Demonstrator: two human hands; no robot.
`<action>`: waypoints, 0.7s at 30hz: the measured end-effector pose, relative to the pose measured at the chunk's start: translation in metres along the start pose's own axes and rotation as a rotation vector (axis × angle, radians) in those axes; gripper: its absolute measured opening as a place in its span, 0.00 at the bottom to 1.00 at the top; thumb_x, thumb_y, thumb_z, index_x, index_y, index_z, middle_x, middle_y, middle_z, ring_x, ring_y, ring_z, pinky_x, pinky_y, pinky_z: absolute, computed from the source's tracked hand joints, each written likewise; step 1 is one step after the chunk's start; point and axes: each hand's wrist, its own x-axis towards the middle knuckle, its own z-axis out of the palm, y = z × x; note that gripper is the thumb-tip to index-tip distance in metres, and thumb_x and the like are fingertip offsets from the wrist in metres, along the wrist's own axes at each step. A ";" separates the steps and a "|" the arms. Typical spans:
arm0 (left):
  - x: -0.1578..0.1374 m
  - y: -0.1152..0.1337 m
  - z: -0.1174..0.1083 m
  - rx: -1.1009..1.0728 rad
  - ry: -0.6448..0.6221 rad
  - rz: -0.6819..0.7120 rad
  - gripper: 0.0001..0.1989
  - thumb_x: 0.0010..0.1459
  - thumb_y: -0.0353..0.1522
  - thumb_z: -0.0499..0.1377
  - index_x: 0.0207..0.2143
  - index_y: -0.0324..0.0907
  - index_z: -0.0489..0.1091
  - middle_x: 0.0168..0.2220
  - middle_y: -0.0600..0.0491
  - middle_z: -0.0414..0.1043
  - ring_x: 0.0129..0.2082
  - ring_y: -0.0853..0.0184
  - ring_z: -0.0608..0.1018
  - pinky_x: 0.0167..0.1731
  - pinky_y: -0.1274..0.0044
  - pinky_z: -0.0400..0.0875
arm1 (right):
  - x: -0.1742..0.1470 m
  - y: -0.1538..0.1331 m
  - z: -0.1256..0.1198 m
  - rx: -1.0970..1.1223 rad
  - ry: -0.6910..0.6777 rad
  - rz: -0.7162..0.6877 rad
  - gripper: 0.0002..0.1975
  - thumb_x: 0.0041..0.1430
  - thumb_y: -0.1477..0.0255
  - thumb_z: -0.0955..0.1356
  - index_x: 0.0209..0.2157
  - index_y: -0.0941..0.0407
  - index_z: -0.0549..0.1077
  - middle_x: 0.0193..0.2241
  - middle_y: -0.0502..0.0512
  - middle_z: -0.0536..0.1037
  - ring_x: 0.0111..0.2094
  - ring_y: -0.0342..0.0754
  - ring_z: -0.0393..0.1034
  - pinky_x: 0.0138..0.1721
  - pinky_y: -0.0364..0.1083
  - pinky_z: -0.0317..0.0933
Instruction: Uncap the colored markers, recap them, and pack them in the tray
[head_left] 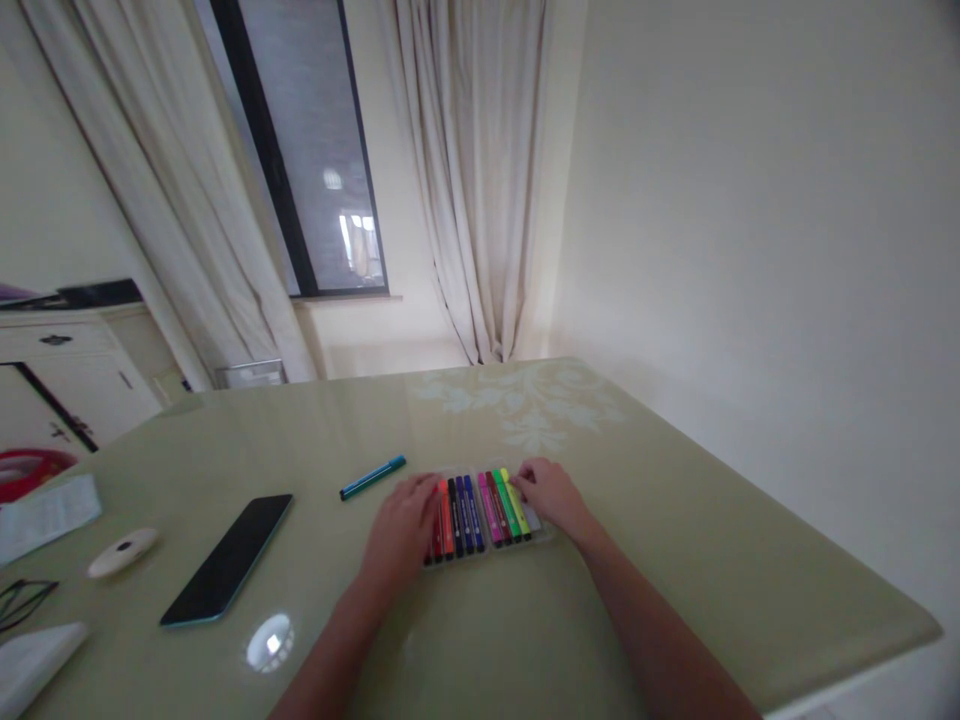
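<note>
- Slim many-coloured markers [474,513]: smooth plastic.
- Clear flat case [534,518]: plastic.
- Pale green tabletop [712,560]: smooth, glossy.
- Long cream curtain [491,180], twelve o'clock: matt cloth.

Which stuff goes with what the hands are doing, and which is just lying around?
With the job:
row of marker pens
clear plastic case
loose teal marker, probably

Just lying around:
black-screened phone
white oval gadget
what look like glasses
</note>
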 end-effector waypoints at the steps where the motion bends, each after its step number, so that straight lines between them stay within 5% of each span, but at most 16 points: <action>1: 0.002 -0.015 -0.005 0.095 0.059 -0.110 0.20 0.71 0.32 0.46 0.58 0.40 0.71 0.58 0.42 0.72 0.58 0.56 0.72 0.60 0.63 0.65 | 0.000 -0.001 0.000 0.004 0.012 -0.006 0.09 0.64 0.68 0.69 0.31 0.57 0.79 0.28 0.55 0.81 0.31 0.46 0.74 0.33 0.42 0.56; 5: 0.000 -0.055 -0.019 0.365 0.081 -0.355 0.20 0.68 0.32 0.49 0.58 0.40 0.71 0.56 0.41 0.72 0.56 0.49 0.72 0.52 0.59 0.69 | -0.002 -0.007 0.001 0.007 0.031 -0.037 0.10 0.65 0.67 0.69 0.32 0.57 0.79 0.30 0.55 0.82 0.31 0.46 0.73 0.33 0.42 0.56; 11: -0.002 -0.053 -0.022 0.351 0.021 -0.378 0.13 0.67 0.34 0.50 0.43 0.41 0.74 0.47 0.43 0.77 0.50 0.51 0.75 0.48 0.62 0.69 | -0.005 -0.017 0.003 0.016 0.040 -0.082 0.11 0.65 0.68 0.69 0.30 0.56 0.79 0.28 0.55 0.81 0.30 0.47 0.73 0.31 0.42 0.54; 17: 0.007 -0.037 -0.009 -0.299 0.169 -0.299 0.18 0.66 0.40 0.49 0.44 0.40 0.74 0.41 0.46 0.79 0.41 0.57 0.79 0.45 0.67 0.73 | -0.014 -0.035 0.008 0.174 0.011 -0.241 0.14 0.66 0.66 0.67 0.28 0.56 0.79 0.27 0.53 0.80 0.30 0.46 0.71 0.33 0.42 0.58; 21: 0.007 -0.004 0.000 -0.628 0.137 -0.215 0.20 0.65 0.45 0.52 0.42 0.42 0.76 0.37 0.49 0.80 0.37 0.59 0.80 0.41 0.69 0.74 | -0.022 -0.050 0.013 0.481 -0.094 -0.319 0.13 0.66 0.64 0.66 0.36 0.56 0.80 0.30 0.52 0.81 0.30 0.46 0.72 0.33 0.42 0.62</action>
